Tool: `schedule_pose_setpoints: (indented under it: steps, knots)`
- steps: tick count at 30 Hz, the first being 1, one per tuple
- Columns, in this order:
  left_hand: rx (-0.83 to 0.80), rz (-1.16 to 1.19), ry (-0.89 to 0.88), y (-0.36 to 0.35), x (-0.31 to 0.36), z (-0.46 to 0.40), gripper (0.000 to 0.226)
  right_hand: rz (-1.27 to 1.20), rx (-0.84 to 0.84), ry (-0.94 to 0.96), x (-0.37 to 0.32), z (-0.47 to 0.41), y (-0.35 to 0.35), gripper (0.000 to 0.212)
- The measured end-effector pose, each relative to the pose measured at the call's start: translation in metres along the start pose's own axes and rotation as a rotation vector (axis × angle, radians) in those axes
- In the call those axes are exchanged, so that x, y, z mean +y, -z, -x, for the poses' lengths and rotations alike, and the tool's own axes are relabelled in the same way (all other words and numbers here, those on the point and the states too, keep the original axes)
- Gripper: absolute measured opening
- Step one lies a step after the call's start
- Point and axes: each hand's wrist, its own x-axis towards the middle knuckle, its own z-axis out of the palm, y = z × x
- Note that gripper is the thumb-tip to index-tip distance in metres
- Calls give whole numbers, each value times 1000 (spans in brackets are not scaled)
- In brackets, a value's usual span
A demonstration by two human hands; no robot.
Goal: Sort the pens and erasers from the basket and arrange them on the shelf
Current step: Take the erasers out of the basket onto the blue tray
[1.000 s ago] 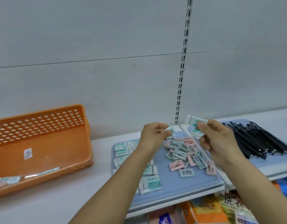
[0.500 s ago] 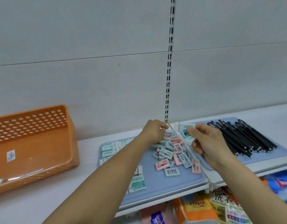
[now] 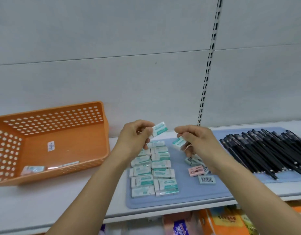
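Above shelf (image 3: pixel 61 200), each hand (image 3: pixel 134 136) pinches an eraser (image 3: pixel 160 128).

The right hand (image 3: pixel 199 141) hides part of the loose eraser pile (image 3: pixel 195 161). The basket (image 3: pixel 49 143) and pens (image 3: pixel 268 150) are cut off by frame edges.

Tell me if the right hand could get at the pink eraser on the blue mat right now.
Probably not yet: the right hand already pinches a white eraser. The pink eraser lies uncovered just below it.
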Motion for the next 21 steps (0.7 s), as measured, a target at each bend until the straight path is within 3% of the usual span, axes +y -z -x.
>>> schedule_pose_setpoints:
  steps: [6, 13, 17, 21]
  knots:
    - [38, -286, 113, 14, -37, 27, 19, 108, -50, -43, 19, -7, -18, 30]
    - [47, -651, 107, -1, -44, 11, 21, 254, 54, 50, 25, -26, -41, 17]
    - [34, -784, 132, -6, -49, 0, 26, 605, 10, 154, 34, -32, -46, 18]
    - [30, -870, 75, -2, -51, 4, 28, 797, -27, 232, 39, -27, -43, 15]
